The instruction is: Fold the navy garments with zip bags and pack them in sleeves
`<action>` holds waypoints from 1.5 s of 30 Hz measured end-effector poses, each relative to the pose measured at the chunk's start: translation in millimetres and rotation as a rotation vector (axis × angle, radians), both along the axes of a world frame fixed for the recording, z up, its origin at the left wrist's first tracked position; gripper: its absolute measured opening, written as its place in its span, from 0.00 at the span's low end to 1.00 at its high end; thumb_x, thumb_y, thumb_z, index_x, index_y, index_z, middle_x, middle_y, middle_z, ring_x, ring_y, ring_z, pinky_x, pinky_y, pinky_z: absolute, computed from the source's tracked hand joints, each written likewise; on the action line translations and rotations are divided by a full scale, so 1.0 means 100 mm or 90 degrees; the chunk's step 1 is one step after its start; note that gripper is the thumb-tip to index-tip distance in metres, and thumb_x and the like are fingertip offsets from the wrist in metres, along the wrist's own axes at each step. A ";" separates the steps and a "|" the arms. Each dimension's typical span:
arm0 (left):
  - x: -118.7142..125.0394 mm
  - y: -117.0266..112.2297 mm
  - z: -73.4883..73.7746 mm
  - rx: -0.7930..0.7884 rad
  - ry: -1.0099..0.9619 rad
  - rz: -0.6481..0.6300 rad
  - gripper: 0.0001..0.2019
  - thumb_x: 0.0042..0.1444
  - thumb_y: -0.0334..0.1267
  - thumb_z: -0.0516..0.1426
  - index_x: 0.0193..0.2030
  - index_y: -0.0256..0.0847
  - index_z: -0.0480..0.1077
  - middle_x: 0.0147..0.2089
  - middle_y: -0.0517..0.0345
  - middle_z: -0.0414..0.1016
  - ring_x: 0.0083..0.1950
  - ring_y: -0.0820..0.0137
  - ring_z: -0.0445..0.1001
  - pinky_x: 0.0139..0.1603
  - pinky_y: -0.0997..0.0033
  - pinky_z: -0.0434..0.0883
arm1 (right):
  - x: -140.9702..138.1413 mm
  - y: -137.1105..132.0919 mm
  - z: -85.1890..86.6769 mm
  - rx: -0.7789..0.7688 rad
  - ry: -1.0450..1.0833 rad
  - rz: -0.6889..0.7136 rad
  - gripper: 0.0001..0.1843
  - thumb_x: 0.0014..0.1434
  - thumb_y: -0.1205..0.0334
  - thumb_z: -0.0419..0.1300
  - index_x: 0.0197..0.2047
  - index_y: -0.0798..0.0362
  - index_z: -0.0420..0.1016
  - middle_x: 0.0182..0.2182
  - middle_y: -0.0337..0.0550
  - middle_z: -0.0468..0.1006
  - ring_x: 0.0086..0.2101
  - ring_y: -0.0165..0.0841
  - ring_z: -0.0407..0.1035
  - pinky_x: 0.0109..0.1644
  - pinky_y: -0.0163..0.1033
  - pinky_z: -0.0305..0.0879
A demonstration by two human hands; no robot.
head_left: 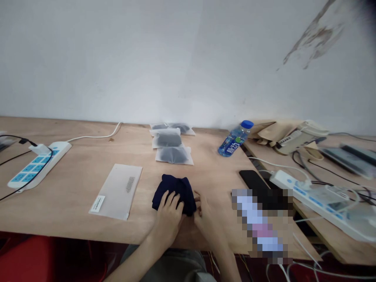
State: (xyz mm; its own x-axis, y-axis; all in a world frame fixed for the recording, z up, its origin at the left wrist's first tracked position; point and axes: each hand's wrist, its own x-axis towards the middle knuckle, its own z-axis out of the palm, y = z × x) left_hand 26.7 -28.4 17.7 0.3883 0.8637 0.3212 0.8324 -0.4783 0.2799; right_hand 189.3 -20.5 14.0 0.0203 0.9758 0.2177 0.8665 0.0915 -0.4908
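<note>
Head view: at lower centre, my left grip (168, 219) lies open on the navy cloth (174, 194), my right grip (209, 223) open against its edge.

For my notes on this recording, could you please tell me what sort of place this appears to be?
It looks like a simple packing workspace: a bare plywood table, a row of bagged dark items, and a power strip.
</note>
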 end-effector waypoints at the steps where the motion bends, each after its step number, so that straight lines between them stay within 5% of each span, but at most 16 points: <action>1: 0.04 0.01 -0.01 -0.006 -0.012 0.001 0.11 0.62 0.33 0.54 0.49 0.39 0.71 0.55 0.50 0.75 0.62 0.58 0.69 0.69 0.48 0.57 | 0.04 -0.02 -0.02 0.010 0.000 -0.025 0.31 0.50 0.74 0.49 0.58 0.52 0.67 0.42 0.49 0.80 0.35 0.38 0.76 0.38 0.41 0.70; 7: 0.22 0.17 0.34 -0.139 -0.281 0.087 0.09 0.67 0.36 0.48 0.43 0.43 0.69 0.39 0.52 0.78 0.42 0.62 0.78 0.47 0.59 0.73 | 0.32 -0.10 -0.03 0.052 0.141 -0.161 0.23 0.52 0.68 0.47 0.50 0.52 0.69 0.36 0.45 0.80 0.30 0.37 0.76 0.32 0.41 0.72; 11: 0.07 0.35 0.58 -0.127 -0.586 0.314 0.13 0.68 0.46 0.44 0.49 0.44 0.64 0.42 0.50 0.76 0.43 0.64 0.77 0.45 0.63 0.73 | 0.38 -0.13 -0.01 0.078 0.244 -0.181 0.18 0.54 0.64 0.49 0.47 0.51 0.70 0.35 0.48 0.80 0.27 0.39 0.75 0.27 0.42 0.71; 14: -0.24 0.40 0.54 -0.102 -0.737 0.449 0.18 0.68 0.48 0.43 0.60 0.44 0.54 0.52 0.46 0.73 0.53 0.63 0.75 0.53 0.60 0.73 | 0.27 -0.14 0.00 0.077 0.249 -0.167 0.16 0.56 0.62 0.50 0.46 0.51 0.71 0.35 0.48 0.81 0.29 0.39 0.76 0.28 0.42 0.72; 18: -0.75 0.23 0.23 -0.070 -0.781 0.488 0.24 0.68 0.44 0.43 0.66 0.48 0.38 0.69 0.39 0.57 0.65 0.58 0.66 0.61 0.52 0.69 | -0.01 -0.15 0.02 0.048 0.196 -0.093 0.15 0.62 0.56 0.50 0.46 0.51 0.73 0.37 0.49 0.81 0.34 0.40 0.76 0.36 0.44 0.73; 21: -1.06 0.04 -0.03 -0.028 -0.741 0.519 0.29 0.65 0.43 0.48 0.67 0.48 0.36 0.71 0.38 0.51 0.66 0.54 0.65 0.61 0.49 0.70 | -0.22 -0.14 0.05 0.037 0.175 -0.049 0.18 0.64 0.50 0.52 0.49 0.52 0.73 0.40 0.50 0.79 0.37 0.41 0.75 0.40 0.46 0.73; 24: -1.22 -0.06 -0.15 -0.009 -0.605 0.557 0.29 0.62 0.46 0.53 0.66 0.45 0.47 0.68 0.38 0.55 0.64 0.52 0.66 0.59 0.46 0.70 | -0.40 -0.12 0.07 0.070 0.114 -0.027 0.26 0.63 0.45 0.54 0.56 0.54 0.69 0.45 0.56 0.75 0.43 0.45 0.72 0.45 0.51 0.71; 30: -1.29 0.25 0.02 0.057 -0.261 0.396 0.23 0.61 0.48 0.55 0.61 0.45 0.63 0.64 0.44 0.63 0.66 0.52 0.62 0.63 0.45 0.64 | -0.47 0.02 -0.03 0.113 -0.006 0.047 0.29 0.67 0.48 0.49 0.64 0.56 0.64 0.55 0.63 0.70 0.53 0.52 0.67 0.53 0.60 0.65; 35: -1.28 0.48 0.15 -0.065 -0.024 0.339 0.15 0.65 0.40 0.48 0.53 0.42 0.72 0.47 0.46 0.73 0.49 0.55 0.74 0.48 0.55 0.72 | -0.19 0.12 -0.13 0.109 -0.043 0.095 0.26 0.68 0.52 0.47 0.62 0.56 0.67 0.59 0.60 0.69 0.59 0.50 0.63 0.58 0.59 0.64; 39: -1.21 0.30 0.19 -0.136 0.029 0.338 0.16 0.66 0.37 0.46 0.50 0.44 0.73 0.41 0.49 0.73 0.41 0.60 0.76 0.39 0.62 0.72 | 0.17 0.13 -0.09 0.098 -0.055 0.125 0.23 0.68 0.56 0.47 0.61 0.53 0.68 0.60 0.55 0.69 0.61 0.48 0.61 0.62 0.61 0.60; 42: -1.22 0.02 0.23 -0.162 0.007 0.281 0.15 0.65 0.42 0.49 0.53 0.45 0.71 0.44 0.49 0.73 0.44 0.58 0.76 0.43 0.59 0.73 | 0.42 0.06 -0.01 0.096 -0.052 0.123 0.22 0.65 0.60 0.50 0.60 0.49 0.68 0.62 0.49 0.68 0.61 0.45 0.61 0.64 0.60 0.59; 45: -1.31 -0.20 0.23 -0.138 -0.047 0.201 0.21 0.60 0.46 0.56 0.59 0.48 0.67 0.58 0.48 0.68 0.57 0.56 0.72 0.53 0.55 0.72 | 0.56 -0.05 0.00 0.091 -0.024 0.143 0.20 0.61 0.66 0.50 0.55 0.49 0.72 0.61 0.47 0.68 0.59 0.42 0.64 0.62 0.57 0.63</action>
